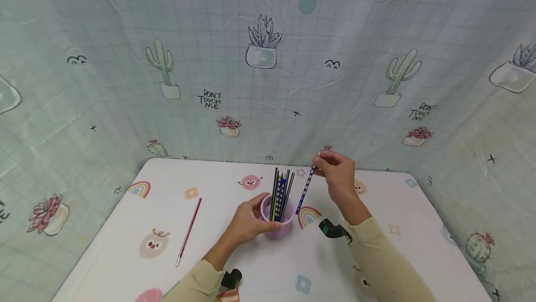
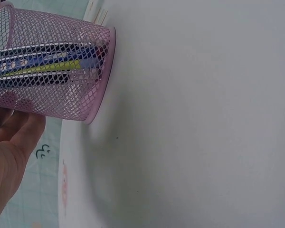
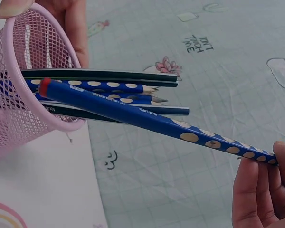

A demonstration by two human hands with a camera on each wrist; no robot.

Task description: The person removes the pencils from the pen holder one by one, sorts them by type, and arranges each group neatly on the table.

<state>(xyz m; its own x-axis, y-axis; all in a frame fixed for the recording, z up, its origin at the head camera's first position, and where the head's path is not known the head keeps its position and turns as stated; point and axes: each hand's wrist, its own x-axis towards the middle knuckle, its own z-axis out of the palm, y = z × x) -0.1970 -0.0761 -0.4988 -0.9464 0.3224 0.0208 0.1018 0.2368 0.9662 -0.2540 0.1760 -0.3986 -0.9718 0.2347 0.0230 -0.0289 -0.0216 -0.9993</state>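
Observation:
My left hand (image 1: 248,220) grips a pink mesh pencil cup (image 2: 76,102) round its side, thumb near the front rim. Inside stand several pencils (image 1: 281,195), some dark and some blue with pale dots, a few with sharpened tips upward. To the right of the cup, my right hand (image 1: 338,176) pinches a blue dotted pencil (image 3: 133,118) near its upper end. That pencil slants down, its red-banded lower end (image 3: 45,88) beside the cup's rim and overlapping the opening in the right wrist view.
A red pencil (image 1: 189,231) lies on the white printed table (image 1: 226,181), left of the cup. Behind the table hangs a pale curtain (image 1: 192,23) with cactus drawings. A dark wrist-camera mount (image 1: 332,228) sits by the right sleeve, another (image 1: 231,278) by the left.

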